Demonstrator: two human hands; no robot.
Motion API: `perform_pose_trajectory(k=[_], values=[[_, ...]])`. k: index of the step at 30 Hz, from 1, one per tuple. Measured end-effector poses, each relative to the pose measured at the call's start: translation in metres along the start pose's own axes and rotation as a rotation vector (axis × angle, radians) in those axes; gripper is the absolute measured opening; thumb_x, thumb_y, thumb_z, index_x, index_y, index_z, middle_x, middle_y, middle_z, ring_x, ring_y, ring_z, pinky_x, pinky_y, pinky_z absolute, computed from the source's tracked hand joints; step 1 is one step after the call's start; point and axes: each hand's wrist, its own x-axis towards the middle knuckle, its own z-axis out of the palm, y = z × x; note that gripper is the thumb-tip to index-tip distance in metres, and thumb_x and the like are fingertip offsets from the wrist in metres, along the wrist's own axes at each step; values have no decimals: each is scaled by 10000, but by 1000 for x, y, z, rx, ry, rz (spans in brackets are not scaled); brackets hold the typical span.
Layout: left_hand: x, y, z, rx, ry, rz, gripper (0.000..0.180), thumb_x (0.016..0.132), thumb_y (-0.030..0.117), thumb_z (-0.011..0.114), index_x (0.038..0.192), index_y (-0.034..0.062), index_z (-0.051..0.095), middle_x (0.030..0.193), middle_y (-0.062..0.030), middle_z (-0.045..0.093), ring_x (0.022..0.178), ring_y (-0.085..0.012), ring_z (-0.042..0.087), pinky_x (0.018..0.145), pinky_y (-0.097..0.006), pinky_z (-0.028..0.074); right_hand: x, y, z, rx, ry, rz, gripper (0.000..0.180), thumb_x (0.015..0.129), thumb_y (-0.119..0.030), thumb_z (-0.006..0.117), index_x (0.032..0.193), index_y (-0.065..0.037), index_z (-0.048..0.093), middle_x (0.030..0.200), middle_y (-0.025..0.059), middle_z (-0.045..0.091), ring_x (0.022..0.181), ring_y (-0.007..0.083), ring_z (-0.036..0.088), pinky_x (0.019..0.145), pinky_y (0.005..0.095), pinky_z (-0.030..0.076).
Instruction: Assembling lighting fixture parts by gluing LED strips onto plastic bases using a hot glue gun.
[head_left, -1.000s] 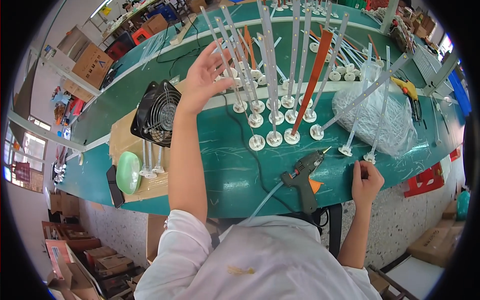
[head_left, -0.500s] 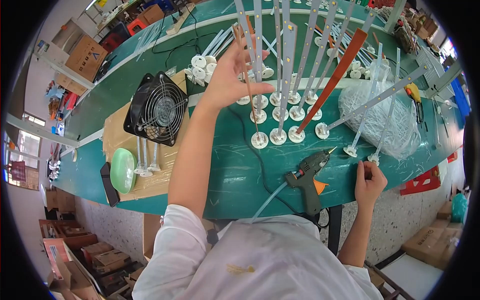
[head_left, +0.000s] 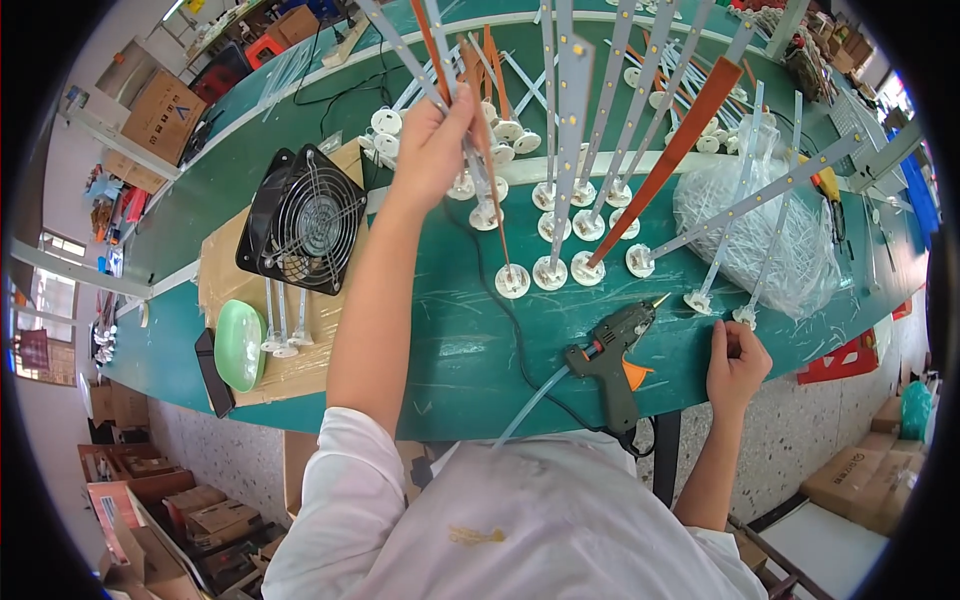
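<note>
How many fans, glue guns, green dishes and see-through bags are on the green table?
Black fan: 1
Glue gun: 1
Green dish: 1
See-through bag: 1
Total: 4

The left hand grips one of the upright strips; the right hand rests at the table edge.

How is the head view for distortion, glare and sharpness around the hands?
Head view: strong fisheye, the green table edge bows and the corners go black; even light, no harsh glare; left hand and right hand sharp, as is the glue gun.
</note>
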Motion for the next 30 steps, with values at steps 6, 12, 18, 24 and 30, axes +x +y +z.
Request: perform_pose_trajectory(k=[6, 12, 18, 24, 30], values=[[47, 42, -16, -75, 117, -237, 240, 1068, 260, 513, 902, 94, 466, 657, 13, 487, 559, -119, 477, 545, -300, 436, -1, 3, 2, 13, 4, 1, 128, 890, -36, 725, 816, 34, 648, 628, 40, 570, 542, 79, 493, 522, 248, 378], [138, 36, -33, 216, 42, -417, 154, 1029, 147, 525, 938, 52, 445, 687, -25, 477, 558, -139, 473, 521, -360, 465, 2, 2, 1, 37, -2, 22, 126, 880, -29, 727, 802, 27, 647, 620, 34, 566, 540, 75, 494, 517, 249, 380], [198, -47, -59, 503, -39, -598, 133, 911, 49, 561, 988, -53, 523, 715, -106, 549, 501, -244, 551, 462, -439, 463, 0, 0, -4, 64, 2, 62, 124, 876, -23, 725, 794, 23, 644, 614, 26, 559, 541, 68, 490, 516, 244, 379], [193, -55, -55, 1381, -139, -150, 947, 706, 315, 857, 1471, 3, 394, 1235, -314, 636, 1141, -454, 628, 956, -445, 524, 2, 2, -3, 65, -1, 48, 115, 863, -18, 731, 799, 26, 646, 615, 29, 567, 534, 72, 495, 515, 246, 381], [139, 21, -25, 1084, 4, 478, 809, 744, 267, 847, 1458, 172, 477, 1305, -199, 603, 1091, -364, 664, 925, -439, 554, 3, 1, 2, 70, 11, 58, 116, 846, -30, 744, 794, 23, 655, 612, 49, 580, 523, 98, 521, 513, 259, 399]])
